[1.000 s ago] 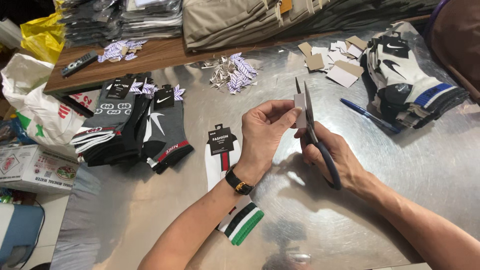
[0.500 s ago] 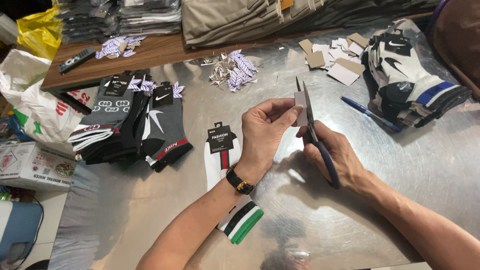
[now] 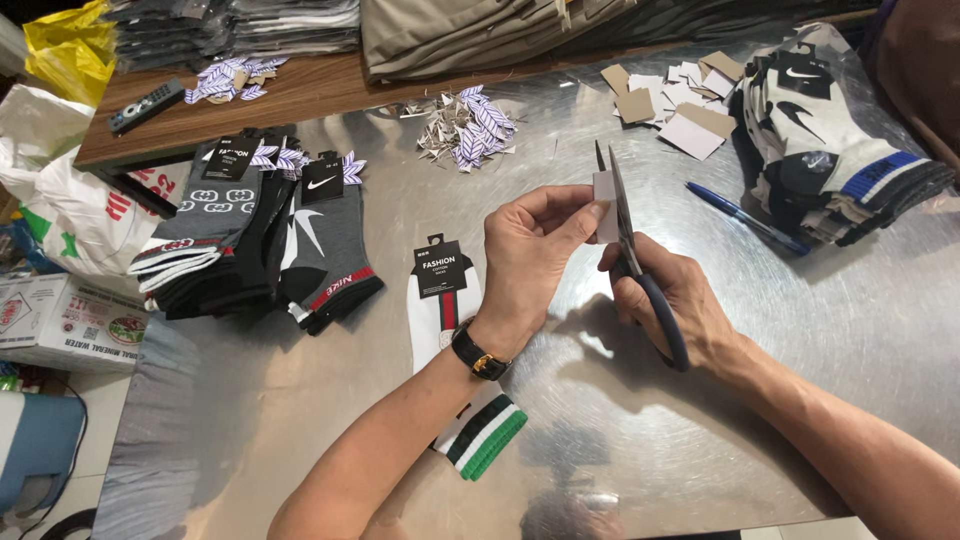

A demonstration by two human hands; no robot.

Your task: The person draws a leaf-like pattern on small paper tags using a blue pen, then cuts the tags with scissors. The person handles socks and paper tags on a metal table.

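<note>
Single head view, worn camera, looking steeply down and forward over a metal table. Close range: both forearms enter from the bottom edge, hands mid-frame. Floor shows at far left; a wooden bench crosses the upper left.

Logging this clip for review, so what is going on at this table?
A person stands at a shiny metal table. The left hand pinches a small white card, while the right hand holds dark-handled scissors with the blades at the card's edge. A white sock with green cuff lies below the left wrist; dark sock piles, paper scraps and a blue pen lie around.
</note>
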